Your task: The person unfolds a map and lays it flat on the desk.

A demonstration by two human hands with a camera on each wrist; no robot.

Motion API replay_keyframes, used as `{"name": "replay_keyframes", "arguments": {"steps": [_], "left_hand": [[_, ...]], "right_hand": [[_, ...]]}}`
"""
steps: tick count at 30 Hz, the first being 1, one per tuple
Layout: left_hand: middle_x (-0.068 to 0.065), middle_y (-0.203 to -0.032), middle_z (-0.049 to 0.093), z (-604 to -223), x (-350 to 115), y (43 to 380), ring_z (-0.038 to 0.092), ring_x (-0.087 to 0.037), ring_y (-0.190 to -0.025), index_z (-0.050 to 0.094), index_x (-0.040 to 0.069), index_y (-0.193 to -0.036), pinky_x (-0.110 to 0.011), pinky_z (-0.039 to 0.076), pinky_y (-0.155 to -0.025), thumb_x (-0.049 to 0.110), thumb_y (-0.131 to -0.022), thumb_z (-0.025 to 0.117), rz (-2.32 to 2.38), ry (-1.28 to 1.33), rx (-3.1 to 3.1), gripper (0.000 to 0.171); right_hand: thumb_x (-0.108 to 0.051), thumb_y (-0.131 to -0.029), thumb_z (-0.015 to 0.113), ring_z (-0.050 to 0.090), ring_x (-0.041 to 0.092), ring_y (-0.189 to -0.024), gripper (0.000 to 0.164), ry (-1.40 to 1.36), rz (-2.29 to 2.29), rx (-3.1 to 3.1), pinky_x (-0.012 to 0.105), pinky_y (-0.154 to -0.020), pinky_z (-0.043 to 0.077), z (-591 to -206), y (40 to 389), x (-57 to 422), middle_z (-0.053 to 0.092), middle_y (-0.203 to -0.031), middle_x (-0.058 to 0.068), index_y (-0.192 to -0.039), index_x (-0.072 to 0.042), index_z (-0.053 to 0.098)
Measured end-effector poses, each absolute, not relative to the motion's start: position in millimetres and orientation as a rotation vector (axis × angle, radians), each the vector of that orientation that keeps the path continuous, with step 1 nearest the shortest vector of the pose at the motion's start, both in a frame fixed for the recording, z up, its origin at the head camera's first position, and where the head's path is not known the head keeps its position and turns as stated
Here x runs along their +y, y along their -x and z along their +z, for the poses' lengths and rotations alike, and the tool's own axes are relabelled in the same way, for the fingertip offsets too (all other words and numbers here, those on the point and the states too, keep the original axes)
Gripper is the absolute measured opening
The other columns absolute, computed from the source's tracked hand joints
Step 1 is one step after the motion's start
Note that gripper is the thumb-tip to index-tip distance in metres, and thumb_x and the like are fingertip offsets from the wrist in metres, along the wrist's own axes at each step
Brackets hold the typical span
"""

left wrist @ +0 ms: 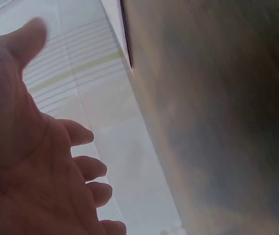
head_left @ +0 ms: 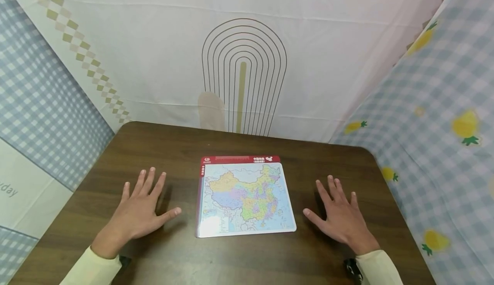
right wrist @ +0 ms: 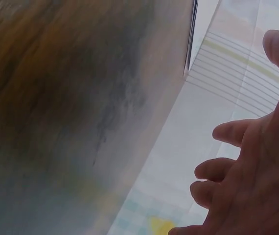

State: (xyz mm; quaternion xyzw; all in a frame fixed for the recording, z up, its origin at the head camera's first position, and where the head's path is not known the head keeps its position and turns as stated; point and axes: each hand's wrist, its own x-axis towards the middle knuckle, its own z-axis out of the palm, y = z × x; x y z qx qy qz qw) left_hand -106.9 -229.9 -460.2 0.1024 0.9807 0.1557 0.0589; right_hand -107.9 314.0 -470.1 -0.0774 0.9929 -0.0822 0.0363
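A flat map board (head_left: 247,199) with a red top strip and a coloured map of China lies on the brown table, between the two hands. To its left is my left hand (head_left: 140,210), palm down with fingers spread, its thumb pointing toward the board's left edge. On the other side my right hand (head_left: 339,216) is spread likewise, thumb tip close to the board's right edge. Both hands hold nothing. In the left wrist view the palm (left wrist: 32,147) faces the camera, and the right wrist view shows the other palm (right wrist: 257,166) with its fingers apart.
The wooden table (head_left: 162,259) has rounded far corners. A white patterned cloth (head_left: 162,62) hangs behind it. Blue checked cloths hang on the left (head_left: 50,75) and on the right (head_left: 417,148), the right one printed with yellow pineapples. Light sleeves cover both forearms.
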Motion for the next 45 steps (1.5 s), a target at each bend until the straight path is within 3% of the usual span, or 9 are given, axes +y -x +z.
{"name": "replay_keyframes", "arguments": {"steps": [6,11,20,25,33,38,45], "left_hand": [[-0.029,-0.175,0.010,-465.0,-219.0,105.5,0.010,-0.053,-0.160,0.020,0.001,-0.168,-0.081,0.012,-0.119,0.073,-0.089,0.070,0.569,-0.365,2.962,0.118],[-0.030,-0.173,0.018,-466.3,-208.7,102.6,0.018,-0.055,-0.158,0.028,-0.001,-0.165,-0.078,0.019,-0.119,0.066,-0.087,0.077,0.671,-0.401,2.932,0.114],[-0.027,-0.166,0.039,-464.5,-189.8,93.6,0.043,-0.053,-0.147,0.045,0.001,-0.158,-0.072,0.040,-0.111,0.048,-0.083,0.089,0.849,-0.405,2.854,0.100],[-0.024,-0.157,0.053,-465.2,-178.8,88.1,0.053,-0.049,-0.141,0.054,0.000,-0.151,-0.066,0.046,-0.110,0.039,-0.079,0.095,0.957,-0.400,2.840,0.091],[-0.020,-0.141,0.068,-473.2,-165.9,83.7,0.070,-0.036,-0.120,0.061,-0.003,-0.143,-0.050,0.058,-0.099,0.023,-0.074,0.099,1.074,-0.287,2.779,0.083],[-0.023,-0.136,0.070,-475.4,-158.8,80.7,0.073,-0.033,-0.109,0.063,-0.005,-0.141,-0.048,0.060,-0.093,0.026,-0.070,0.100,1.036,-0.258,2.773,0.086],[-0.020,-0.132,0.073,-479.3,-150.5,78.9,0.072,-0.029,-0.106,0.066,-0.004,-0.139,-0.045,0.060,-0.090,0.026,-0.068,0.101,1.016,-0.240,2.791,0.084]], "right_hand": [[-0.078,-0.096,0.054,0.015,0.045,-0.163,0.106,0.283,-0.383,2.994,0.079,-0.119,0.014,-469.7,106.5,307.7,0.012,-0.177,0.020,-0.171,-0.012,0.018],[-0.072,-0.094,0.065,0.028,0.046,-0.158,0.110,0.287,-0.520,2.942,0.070,-0.123,0.024,-468.3,106.5,300.1,0.016,-0.177,0.019,-0.170,-0.009,0.017],[-0.060,-0.088,0.080,0.047,0.047,-0.147,0.106,0.303,-0.683,2.910,0.067,-0.113,0.043,-469.2,106.4,285.8,0.040,-0.167,0.024,-0.165,-0.003,0.033],[-0.054,-0.087,0.084,0.054,0.043,-0.142,0.100,0.343,-0.725,2.898,0.063,-0.110,0.047,-470.9,106.4,278.7,0.052,-0.159,0.023,-0.161,-0.003,0.041],[-0.046,-0.085,0.089,0.058,0.038,-0.140,0.096,0.385,-0.765,2.864,0.058,-0.111,0.048,-477.4,103.0,270.8,0.056,-0.156,0.020,-0.158,-0.003,0.046],[-0.040,-0.084,0.091,0.059,0.035,-0.140,0.091,0.430,-0.767,2.862,0.055,-0.110,0.050,-479.1,99.8,263.7,0.057,-0.155,0.016,-0.156,-0.003,0.050],[-0.035,-0.083,0.092,0.062,0.031,-0.137,0.086,0.394,-0.796,2.851,0.052,-0.108,0.052,-483.0,96.4,257.8,0.062,-0.151,0.011,-0.154,-0.007,0.054]]}}
